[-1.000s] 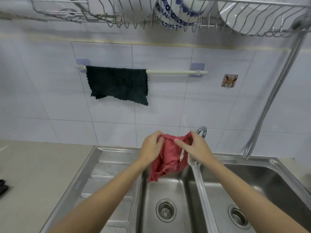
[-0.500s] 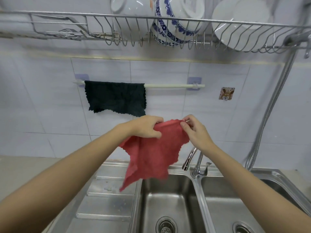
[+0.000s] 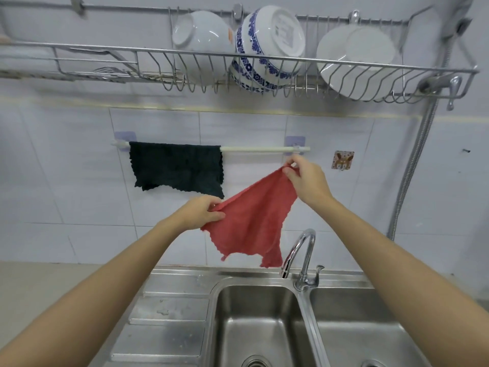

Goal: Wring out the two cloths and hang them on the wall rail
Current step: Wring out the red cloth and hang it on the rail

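Observation:
A red cloth point(image 3: 254, 221) hangs spread in the air between my two hands, above the sink. My left hand point(image 3: 202, 211) pinches its lower left corner. My right hand point(image 3: 304, 178) pinches its upper right corner, just below the right end of the white wall rail point(image 3: 259, 149). A dark cloth point(image 3: 177, 169) is draped over the left half of the rail. The right half of the rail is bare.
A double steel sink point(image 3: 304, 283) with a chrome tap point(image 3: 301, 255) lies below. A wire dish rack point(image 3: 238, 64) with bowls and plates hangs above the rail. A shower hose point(image 3: 412, 168) runs down the wall at right, near a small sticker hook point(image 3: 342, 160).
Both hands have lifted the red cloth from over the sink up toward the rail and pulled it open. My right hand has risen to the rail's right end.

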A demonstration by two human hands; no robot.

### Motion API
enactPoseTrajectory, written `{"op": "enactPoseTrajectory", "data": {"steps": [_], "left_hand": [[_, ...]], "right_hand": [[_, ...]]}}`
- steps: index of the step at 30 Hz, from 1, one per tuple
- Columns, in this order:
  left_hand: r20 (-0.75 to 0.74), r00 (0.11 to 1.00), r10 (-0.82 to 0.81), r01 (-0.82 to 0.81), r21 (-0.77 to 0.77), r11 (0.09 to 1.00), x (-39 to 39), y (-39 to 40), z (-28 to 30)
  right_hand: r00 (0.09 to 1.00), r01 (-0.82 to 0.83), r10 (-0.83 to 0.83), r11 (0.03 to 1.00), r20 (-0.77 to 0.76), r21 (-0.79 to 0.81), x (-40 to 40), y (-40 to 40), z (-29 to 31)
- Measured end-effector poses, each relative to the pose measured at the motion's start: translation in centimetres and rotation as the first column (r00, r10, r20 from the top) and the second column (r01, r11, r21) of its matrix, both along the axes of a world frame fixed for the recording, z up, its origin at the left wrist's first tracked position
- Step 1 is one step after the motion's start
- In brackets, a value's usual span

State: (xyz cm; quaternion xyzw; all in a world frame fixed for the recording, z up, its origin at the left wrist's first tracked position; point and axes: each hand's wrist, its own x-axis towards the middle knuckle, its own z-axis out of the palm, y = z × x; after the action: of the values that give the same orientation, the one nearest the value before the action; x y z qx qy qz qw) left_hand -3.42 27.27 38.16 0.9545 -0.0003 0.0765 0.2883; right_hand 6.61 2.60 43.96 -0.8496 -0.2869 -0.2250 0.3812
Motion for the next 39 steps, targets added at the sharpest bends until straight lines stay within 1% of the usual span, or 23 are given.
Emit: {"op": "enactPoseTrajectory", "data": {"steps": [2, 3, 5, 7, 10, 12, 14, 16, 17, 19, 21, 23, 26, 29, 32, 34, 36, 37, 39], "left_hand": [[0.021, 0.999, 0.030, -0.030, -0.019, 0.999, -0.3, 0.7, 0.9], [0.039, 0.999, 0.037, -0.035, -0.057, 0.998, -0.5, 1.0, 1.4], [0.043, 0.999, -0.001, 0.009, -0.190, 0.982, -0.9, 1.5, 2.7], [-0.022, 0.996, -0.090, 0.079, -0.314, 0.946, -1.4, 1.8, 4.4], [-0.187, 0.952, -0.241, 0.158, -0.373, 0.914, -2.1, 2.8, 6.8], [-0.236, 0.933, -0.273, 0.157, -0.415, 0.896, -2.2, 3.7, 7.9], [-0.205, 0.942, -0.267, 0.144, -0.471, 0.870, -2.1, 4.5, 8.6], [-0.110, 0.973, -0.205, 0.124, -0.501, 0.857, -1.6, 4.9, 8.9], [-0.051, 0.989, -0.141, 0.098, -0.490, 0.866, -1.3, 4.9, 8.9], [0.046, 0.999, -0.020, 0.037, -0.417, 0.908, -0.7, 5.0, 8.8], [0.083, 0.996, 0.025, 0.004, -0.336, 0.942, -0.1, 5.2, 8.5], [0.108, 0.993, 0.039, -0.006, -0.289, 0.957, 0.4, 5.3, 8.1], [0.159, 0.985, 0.070, -0.038, -0.194, 0.980, 1.3, 5.5, 8.3], [0.205, 0.978, 0.040, -0.038, -0.014, 0.999, 2.5, 5.5, 9.3], [0.305, 0.952, 0.007, -0.039, 0.097, 0.994, 4.5, 5.9, 10.7], [0.411, 0.911, 0.037, -0.091, 0.113, 0.989, 6.5, 6.4, 11.7], [0.484, 0.869, 0.098, -0.148, 0.066, 0.987, 9.0, 6.9, 12.7], [0.500, 0.856, 0.131, -0.184, 0.059, 0.981, 10.1, 7.2, 13.0], [0.513, 0.842, 0.166, -0.267, 0.129, 0.955, 12.2, 7.6, 13.1]], "right_hand": [[0.999, 0.035, -0.035, 0.999, -0.004, -0.006, 0.8, -1.2, 0.3], [0.999, 0.043, -0.043, 0.999, -0.002, -0.014, 1.1, -1.7, 0.4], [0.999, 0.038, -0.038, 0.999, -0.005, -0.012, 1.5, -2.1, 0.6], [1.000, 0.014, -0.015, 1.000, -0.025, -0.009, 1.6, -2.2, 0.9], [0.995, -0.089, 0.086, 0.995, -0.058, -0.035, 1.8, -2.4, 1.7], [0.989, -0.134, 0.130, 0.989, -0.072, -0.057, 2.0, -2.8, 2.2], [0.990, -0.128, 0.122, 0.989, -0.077, -0.080, 2.5, -2.9, 2.5], [0.992, -0.105, 0.098, 0.990, -0.079, -0.089, 3.2, -2.9, 2.5], [0.992, -0.100, 0.093, 0.991, -0.081, -0.085, 3.4, -2.9, 2.5], [0.993, -0.091, 0.085, 0.992, -0.077, -0.085, 3.8, -2.7, 2.4], [0.995, -0.093, 0.087, 0.988, -0.047, -0.124, 4.2, -2.6, 2.3], [0.997, -0.082, 0.079, 0.984, -0.020, -0.160, 4.6, -2.4, 2.2], [0.999, -0.026, 0.030, 0.989, 0.025, -0.143, 5.3, -2.1, 2.0], [0.997, 0.030, -0.024, 0.997, 0.078, -0.072, 6.0, -1.7, 2.1], [0.993, 0.074, -0.077, 0.996, 0.085, 0.040, 7.4, -1.1, 3.0], [0.987, 0.107, -0.116, 0.990, 0.111, 0.090, 8.7, -0.4, 3.8], [0.981, 0.125, -0.142, 0.984, 0.133, 0.130, 10.3, 0.7, 5.0], [0.979, 0.126, -0.146, 0.982, 0.141, 0.143, 11.2, 1.4, 5.5], [0.971, 0.173, -0.186, 0.980, 0.149, 0.100, 12.9, 2.8, 6.4]]}}
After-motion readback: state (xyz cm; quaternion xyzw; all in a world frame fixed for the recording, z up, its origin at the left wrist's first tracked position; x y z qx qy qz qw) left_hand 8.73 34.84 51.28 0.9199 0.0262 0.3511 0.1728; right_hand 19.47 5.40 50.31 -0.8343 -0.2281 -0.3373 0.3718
